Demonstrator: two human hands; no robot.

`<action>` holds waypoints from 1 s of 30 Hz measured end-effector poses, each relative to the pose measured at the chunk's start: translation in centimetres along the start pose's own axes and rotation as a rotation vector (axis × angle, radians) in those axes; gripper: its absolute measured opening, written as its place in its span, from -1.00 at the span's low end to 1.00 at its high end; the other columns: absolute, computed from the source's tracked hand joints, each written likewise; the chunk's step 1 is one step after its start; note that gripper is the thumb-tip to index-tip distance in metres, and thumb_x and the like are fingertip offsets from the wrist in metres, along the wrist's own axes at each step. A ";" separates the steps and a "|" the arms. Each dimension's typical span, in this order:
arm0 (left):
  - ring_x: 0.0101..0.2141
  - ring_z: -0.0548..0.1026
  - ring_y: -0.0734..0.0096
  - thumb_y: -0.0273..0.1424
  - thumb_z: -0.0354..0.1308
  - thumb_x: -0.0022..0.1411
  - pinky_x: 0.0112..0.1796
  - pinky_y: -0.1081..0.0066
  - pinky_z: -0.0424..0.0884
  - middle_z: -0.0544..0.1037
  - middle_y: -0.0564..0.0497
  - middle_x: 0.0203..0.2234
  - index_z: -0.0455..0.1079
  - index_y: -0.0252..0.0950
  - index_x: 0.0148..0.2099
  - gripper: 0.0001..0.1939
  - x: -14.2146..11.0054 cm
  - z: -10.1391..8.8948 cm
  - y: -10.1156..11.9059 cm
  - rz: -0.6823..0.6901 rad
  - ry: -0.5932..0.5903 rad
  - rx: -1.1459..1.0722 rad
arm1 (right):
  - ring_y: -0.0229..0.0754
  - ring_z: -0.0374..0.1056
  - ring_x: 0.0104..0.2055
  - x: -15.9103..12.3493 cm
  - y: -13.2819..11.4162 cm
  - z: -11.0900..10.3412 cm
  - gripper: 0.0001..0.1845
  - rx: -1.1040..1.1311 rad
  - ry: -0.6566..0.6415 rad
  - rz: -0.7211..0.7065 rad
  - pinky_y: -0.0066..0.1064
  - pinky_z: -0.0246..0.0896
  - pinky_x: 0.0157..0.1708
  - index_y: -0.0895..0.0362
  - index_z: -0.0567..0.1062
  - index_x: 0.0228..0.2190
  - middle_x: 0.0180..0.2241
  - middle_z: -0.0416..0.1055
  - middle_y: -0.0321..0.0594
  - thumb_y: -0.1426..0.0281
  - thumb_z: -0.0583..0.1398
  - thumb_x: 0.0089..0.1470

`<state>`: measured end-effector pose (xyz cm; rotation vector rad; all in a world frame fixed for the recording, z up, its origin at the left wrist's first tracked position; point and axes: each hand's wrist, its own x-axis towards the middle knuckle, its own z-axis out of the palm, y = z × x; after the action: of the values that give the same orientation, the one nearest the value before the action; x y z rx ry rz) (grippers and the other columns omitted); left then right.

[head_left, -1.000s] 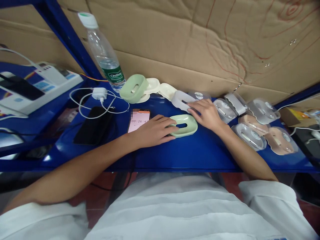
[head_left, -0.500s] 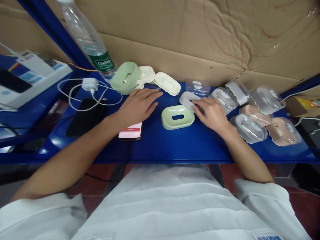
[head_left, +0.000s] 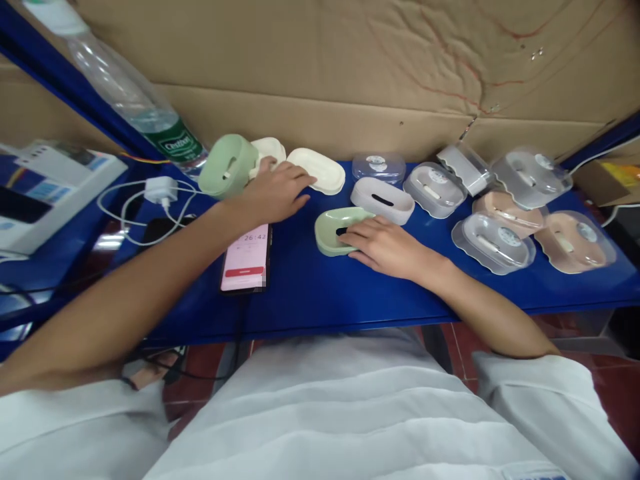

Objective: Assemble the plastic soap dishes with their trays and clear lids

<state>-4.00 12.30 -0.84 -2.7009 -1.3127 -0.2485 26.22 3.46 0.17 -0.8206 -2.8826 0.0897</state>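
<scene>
My right hand [head_left: 385, 245] is closed on the right end of a light green soap dish [head_left: 327, 230], its fingers reaching over the rim by the oval slot and the thumb outside. Behind it, a pale grey soap dish [head_left: 383, 200] with a long slot lies untouched. My left hand [head_left: 277, 192] has its fingers stretched out near the edge of a cream oval tray [head_left: 320, 170]; whether they touch it I cannot tell. Left of that hand, a deeper green soap dish [head_left: 227, 167] leans tilted, partly in front of another cream piece [head_left: 270, 150].
Several soap boxes with clear lids [head_left: 495, 240] crowd the right side. A loose clear lid [head_left: 379, 167] rests at the back. On the left are a water bottle [head_left: 165, 133], a white charger with cable [head_left: 161, 189], a lit phone [head_left: 245, 263] and a power strip [head_left: 60, 193].
My right hand has left the grey soap dish and moved left onto the light green one. My left hand remains by the cream pieces. The camera view has shifted.
</scene>
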 end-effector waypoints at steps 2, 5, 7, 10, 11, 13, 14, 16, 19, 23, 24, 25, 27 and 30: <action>0.23 0.55 -0.17 -0.24 0.00 0.57 0.32 -0.25 0.28 0.64 -0.28 0.19 0.53 -0.28 0.31 -0.54 -0.1 0.1 1.1 0.034 -0.029 -0.011 | 0.16 0.58 0.04 -0.3 -0.2 -0.7 -0.71 -0.008 -0.018 0.054 -0.06 0.41 0.07 0.16 0.64 0.10 0.03 0.65 0.06 0.37 0.26 0.43; 0.23 0.57 -0.18 -0.26 -0.04 0.60 0.25 -0.21 0.39 0.61 -0.28 0.25 0.47 -0.28 0.41 -0.50 -1.6 0.0 3.2 0.103 -0.083 -0.105 | 0.11 0.61 0.00 -1.2 -0.4 -2.6 -0.68 0.010 0.022 0.144 -0.14 0.46 -0.01 0.15 0.61 0.13 0.02 0.66 0.04 0.29 0.19 0.51; 0.27 0.55 -0.14 -0.23 -0.03 0.62 0.27 -0.14 0.43 0.56 -0.26 0.33 0.41 -0.25 0.47 -0.47 -3.2 -0.4 4.2 0.153 -0.106 -0.171 | 0.10 0.63 -0.04 -1.7 -0.4 -3.6 -0.63 0.003 0.050 0.209 -0.16 0.49 -0.07 0.13 0.59 0.16 -0.02 0.68 0.01 0.23 0.13 0.54; 0.29 0.55 0.06 -0.15 -0.04 0.67 0.32 0.07 0.44 0.55 -0.14 0.35 0.33 -0.13 0.54 -0.47 -5.5 -1.5 5.0 0.190 -0.149 -0.293 | 0.13 0.66 -0.04 -2.6 0.0 -4.2 -0.59 0.008 0.075 0.238 -0.10 0.54 -0.08 0.09 0.58 0.20 -0.03 0.70 -0.04 0.21 0.11 0.54; 0.31 0.54 0.12 -0.13 -0.05 0.68 0.32 0.15 0.45 0.53 -0.10 0.38 0.32 -0.10 0.54 -0.47 -6.0 -2.0 5.1 0.203 -0.145 -0.332 | 0.14 0.66 -0.02 -2.8 0.1 -4.1 -0.59 0.018 0.101 0.231 -0.07 0.56 -0.06 0.05 0.58 0.21 0.01 0.71 -0.07 0.20 0.11 0.54; 0.38 0.47 0.16 -0.08 -0.06 0.69 0.35 0.20 0.42 0.41 -0.07 0.47 0.31 -0.07 0.55 -0.46 -6.8 -3.0 4.9 0.153 -0.086 -0.339 | 0.15 0.67 0.03 -3.1 0.6 -3.8 -0.58 0.041 0.179 0.220 0.00 0.59 -0.02 -0.10 0.58 0.24 0.09 0.69 -0.16 0.15 0.10 0.53; 0.41 0.43 0.10 -0.05 -0.06 0.69 0.39 0.14 0.38 0.36 -0.11 0.50 0.30 -0.10 0.55 -0.44 -7.1 -3.5 4.7 0.069 -0.005 -0.299 | 0.16 0.67 0.04 -3.2 0.8 -3.6 -0.58 0.053 0.214 0.219 0.03 0.60 -0.01 -0.16 0.58 0.25 0.12 0.68 -0.20 0.12 0.11 0.52; 0.44 0.38 -0.05 0.00 -0.07 0.68 0.41 0.00 0.34 0.36 -0.21 0.49 0.29 -0.19 0.56 -0.38 -7.4 -4.0 4.1 -0.058 0.109 -0.218 | 0.19 0.67 0.05 -3.0 1.2 -3.2 -0.57 0.080 0.236 0.212 0.10 0.61 0.02 -0.22 0.59 0.25 0.16 0.67 -0.22 0.07 0.13 0.50; 0.31 0.51 -0.16 0.16 0.04 0.59 0.30 -0.05 0.44 0.51 -0.28 0.35 0.26 -0.25 0.56 -0.22 -7.8 -3.6 3.9 -0.130 0.075 -0.186 | 0.24 0.67 0.07 -2.5 1.2 -2.7 -0.58 0.100 0.189 0.176 0.15 0.59 0.10 -0.18 0.64 0.21 0.14 0.68 -0.17 0.06 0.18 0.47; 0.27 0.51 -0.23 0.09 0.33 0.46 0.25 -0.05 0.43 0.51 -0.31 0.33 0.26 -0.26 0.54 -0.16 -8.0 -1.7 5.7 0.013 -0.025 -0.183 | 0.15 0.69 0.02 -2.0 0.6 -2.3 -0.63 0.049 0.247 0.129 0.02 0.63 0.06 -0.10 0.63 0.20 0.09 0.70 -0.15 0.15 0.21 0.49; 0.30 0.49 -0.21 0.01 0.37 0.45 0.27 -0.03 0.41 0.48 -0.31 0.36 0.25 -0.25 0.54 -0.18 -8.0 -1.3 6.1 0.077 -0.028 -0.209 | 0.11 0.70 0.00 -1.9 0.4 -2.2 -0.64 0.028 0.291 0.107 -0.04 0.64 0.03 -0.07 0.62 0.20 0.08 0.71 -0.15 0.18 0.22 0.49; 0.33 0.46 -0.17 -0.07 0.40 0.44 0.29 0.01 0.41 0.45 -0.30 0.39 0.24 -0.24 0.54 -0.20 -8.0 -1.0 6.6 0.140 -0.028 -0.246 | 0.07 0.71 -0.02 -1.8 0.3 -2.0 -0.65 0.007 0.331 0.082 -0.10 0.65 0.00 -0.03 0.61 0.20 0.07 0.71 -0.14 0.21 0.24 0.49; 0.33 0.47 -0.08 -0.15 0.44 0.43 0.28 0.09 0.43 0.45 -0.29 0.38 0.22 -0.22 0.54 -0.20 -7.9 -0.7 7.1 0.237 -0.026 -0.329 | 0.01 0.71 -0.05 -1.6 -0.1 -1.8 -0.68 -0.028 0.382 0.031 -0.19 0.64 -0.05 0.04 0.61 0.17 0.04 0.72 -0.13 0.25 0.27 0.48; 0.25 0.54 -0.04 -0.14 0.47 0.40 0.21 0.12 0.49 0.52 -0.26 0.30 0.27 -0.19 0.51 -0.22 -7.9 -0.5 7.3 0.307 0.009 -0.354 | 0.00 0.70 -0.05 -1.4 -0.6 -1.4 -0.70 -0.062 0.379 -0.017 -0.22 0.63 -0.06 0.11 0.60 0.14 0.02 0.72 -0.09 0.25 0.25 0.50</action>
<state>-3.09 1.61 -2.32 -3.1374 -0.9007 -0.4978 27.29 2.25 1.48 -0.7321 -2.5444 -0.1428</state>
